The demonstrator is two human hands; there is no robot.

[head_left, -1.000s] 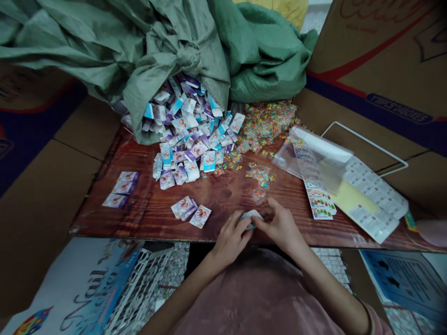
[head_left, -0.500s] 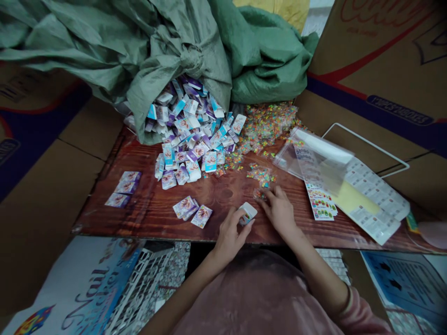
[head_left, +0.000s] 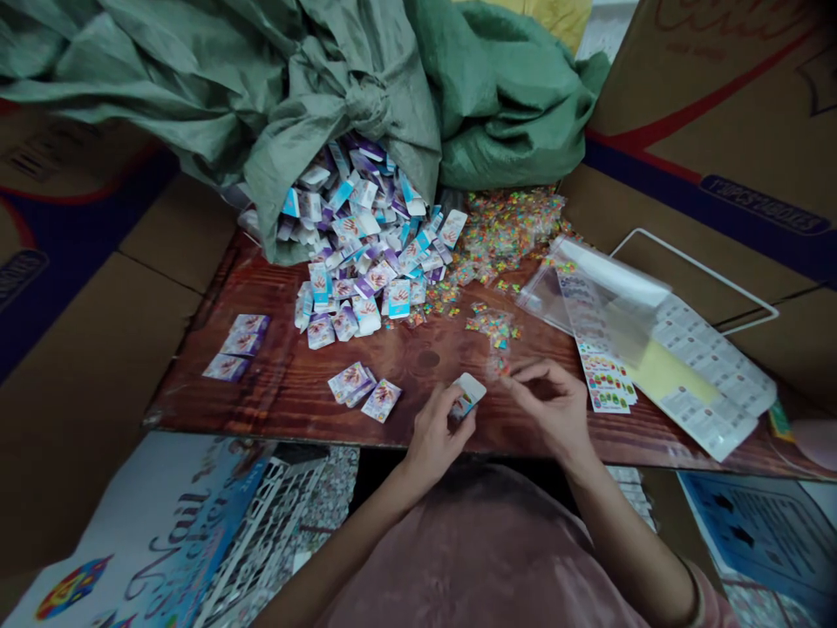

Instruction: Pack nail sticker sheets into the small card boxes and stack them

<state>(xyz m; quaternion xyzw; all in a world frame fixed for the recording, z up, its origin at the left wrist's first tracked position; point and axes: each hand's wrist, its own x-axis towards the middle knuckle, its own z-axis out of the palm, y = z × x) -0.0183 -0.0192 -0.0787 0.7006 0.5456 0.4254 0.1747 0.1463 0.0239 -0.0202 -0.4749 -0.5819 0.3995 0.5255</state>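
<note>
Near the front edge of the table, my left hand (head_left: 437, 432) is closed around a small open box (head_left: 469, 396), its white flap up and something coloured showing inside. To the right, thumb and fingers of my right hand (head_left: 555, 406) pinch a small clear packet (head_left: 500, 366) of bright pieces, held just short of the box. Behind it lies a little group of similar packets (head_left: 492, 325). Left of my left hand rest several closed purple-and-white boxes (head_left: 381, 399), printed with a hand picture. More such boxes (head_left: 236, 346) sit farther left.
A green sack (head_left: 366, 96) spills a heap of small boxes (head_left: 372, 253). Beside it spreads a pile of colourful packets (head_left: 506, 231). Clear plastic sleeves (head_left: 602, 283) and printed sheets (head_left: 699, 375) lie right. Large cartons flank the wooden table (head_left: 275, 392), one carton (head_left: 706, 183) at right.
My right hand has lifted a packet from the small group and drawn it back toward me. My left hand keeps the open box, turned slightly. The view has shifted a little.
</note>
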